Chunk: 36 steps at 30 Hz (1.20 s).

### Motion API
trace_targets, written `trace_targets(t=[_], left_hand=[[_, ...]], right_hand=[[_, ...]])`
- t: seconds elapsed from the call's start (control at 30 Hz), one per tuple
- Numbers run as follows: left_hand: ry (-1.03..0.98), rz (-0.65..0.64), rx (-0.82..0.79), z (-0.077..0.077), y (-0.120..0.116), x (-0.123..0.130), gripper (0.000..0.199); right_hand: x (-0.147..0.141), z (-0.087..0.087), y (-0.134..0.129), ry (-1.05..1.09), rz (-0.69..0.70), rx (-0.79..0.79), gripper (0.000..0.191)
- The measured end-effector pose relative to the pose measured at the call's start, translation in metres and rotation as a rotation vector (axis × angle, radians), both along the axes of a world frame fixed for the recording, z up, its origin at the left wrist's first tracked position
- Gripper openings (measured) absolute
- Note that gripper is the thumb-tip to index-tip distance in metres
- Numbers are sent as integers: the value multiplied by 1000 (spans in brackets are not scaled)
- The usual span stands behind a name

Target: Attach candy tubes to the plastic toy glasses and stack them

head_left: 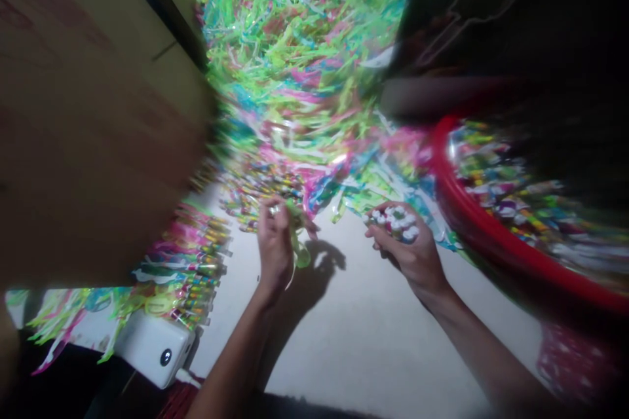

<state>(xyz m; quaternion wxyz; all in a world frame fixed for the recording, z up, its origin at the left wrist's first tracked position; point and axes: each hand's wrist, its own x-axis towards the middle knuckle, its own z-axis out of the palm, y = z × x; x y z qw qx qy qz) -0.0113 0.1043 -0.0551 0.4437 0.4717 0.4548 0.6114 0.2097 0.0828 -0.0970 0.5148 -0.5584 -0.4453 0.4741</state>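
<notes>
Left hand (273, 242) pinched shut on a green plastic streamer (301, 254), right hand (405, 245) curled closed around a bunch of white-capped tubes (396, 222).
Both just beside a round red plastic basin (472, 234) heaped with multicoloured wrapped tubes (511, 203); neon shredded-plastic fringe (295, 46) piled beyond its rim.
</notes>
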Motion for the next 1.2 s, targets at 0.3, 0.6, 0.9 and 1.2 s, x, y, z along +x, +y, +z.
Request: trace_targets(t=[0.3,0.6,0.9,1.2], left_hand=[[1071,-277,477,-28,-11,3,22],[1331,-249,663,-19,-5,-2,15],[1454,-218,770,-18,-12,3,15],[1384,-375,599,-22,-9,1,27]], right_hand=[[-4,11,-5,115,73,9,38],[-5,9,-4,-1,89,84,31],[0,1,-9,-327,206,260,40],[-1,6,-13,-387,292,258,38]])
